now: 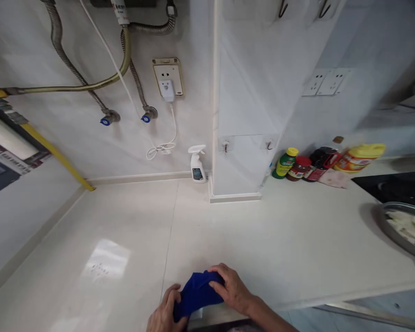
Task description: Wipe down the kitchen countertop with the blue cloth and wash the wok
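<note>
A dark blue cloth is bunched between my two hands near the counter's front edge. My left hand grips its left end, fingers curled around the fabric. At the cloth's upper right corner, my right hand pinches it between thumb and fingers. Below the cloth a small pale piece shows in part; what it is I cannot make out. The white countertop stretches out beyond both hands.
A white spray bottle stands against the wall beside a pillar. Several bottles and jars, including a green bottle, line the back right. A metal bowl of pale cut food sits far right. Pipes and a plugged socket are on the wall.
</note>
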Motion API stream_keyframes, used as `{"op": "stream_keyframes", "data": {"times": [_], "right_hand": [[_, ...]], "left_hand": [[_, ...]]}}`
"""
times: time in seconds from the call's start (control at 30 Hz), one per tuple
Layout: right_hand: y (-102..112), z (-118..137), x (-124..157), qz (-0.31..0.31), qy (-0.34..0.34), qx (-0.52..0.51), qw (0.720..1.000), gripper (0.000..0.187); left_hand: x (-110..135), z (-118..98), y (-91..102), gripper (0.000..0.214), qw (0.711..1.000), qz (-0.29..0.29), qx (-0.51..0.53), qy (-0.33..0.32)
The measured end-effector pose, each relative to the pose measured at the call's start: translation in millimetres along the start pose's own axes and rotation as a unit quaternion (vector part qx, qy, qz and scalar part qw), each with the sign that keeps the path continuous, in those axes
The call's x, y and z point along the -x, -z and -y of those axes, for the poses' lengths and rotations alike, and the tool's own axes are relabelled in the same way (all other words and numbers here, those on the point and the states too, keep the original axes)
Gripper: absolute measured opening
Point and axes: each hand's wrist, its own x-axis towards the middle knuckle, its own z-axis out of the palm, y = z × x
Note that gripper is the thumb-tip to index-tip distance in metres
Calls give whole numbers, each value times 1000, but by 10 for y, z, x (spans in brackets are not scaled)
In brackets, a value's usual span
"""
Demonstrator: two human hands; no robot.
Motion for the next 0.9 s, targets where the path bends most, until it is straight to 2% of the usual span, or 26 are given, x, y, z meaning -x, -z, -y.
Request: {"op": "stream_keyframes", "data": {"times": [0.07,0.13,0.2,0.27,0.3,0.37,0.43,0.47,0.5,0.53,0.57,0.63,0.7,0.73,0.77,0.83,0.9], "right_hand": [[144,198,-59,-25,-4,-24,999,24],[259,416,-152,-41,-4,-47,998,23],[318,623,-287,-58,-11,-80,995,20],[308,810,-468,-73,-15,-116,990,17],[279,897,-573,-82,-8,-127,988,15],[192,1051,-788,-106,34,-122,986,12],[101,1142,-970,-140,96,-80,982,11],[68,1147,-1034,-155,127,-49,979,11],[48,1118,-1076,-163,154,-8,974,12],[42,1054,-1094,-158,176,40,971,16],[49,960,-1091,-136,189,91,968,19],[70,719,-1048,-71,180,184,963,26],[25,481,-1010,-36,132,228,964,30],[-51,386,-1010,-39,109,229,966,32],[-171,313,-1027,-45,97,224,969,33],[-526,231,-1103,-30,110,227,967,37],[-940,202,-1210,34,145,263,953,50]], "left_hand": [[-125,-184,173,16,995,74,59,39],[-236,-286,400,28,985,116,120,32],[-349,-286,687,47,974,148,168,22],[-469,-206,1020,50,976,148,155,26],[-528,-149,1191,43,986,116,120,25],[-628,-28,1494,27,1000,-12,27,8],[-679,82,1676,19,986,-158,-42,-21],[-679,129,1697,19,975,-213,-58,-35],[-658,171,1665,22,966,-244,-65,-45],[-615,208,1579,25,964,-252,-72,-50],[-550,238,1446,28,967,-236,-81,-51],[-367,287,1087,36,984,-140,-98,-55],[-157,343,716,38,992,-16,-85,-88],[-62,394,565,34,992,24,-63,-108],[20,472,453,31,992,33,-42,-119],[145,736,360,27,993,-24,-15,-111],[260,1131,423,34,989,-131,-24,-70]]}}
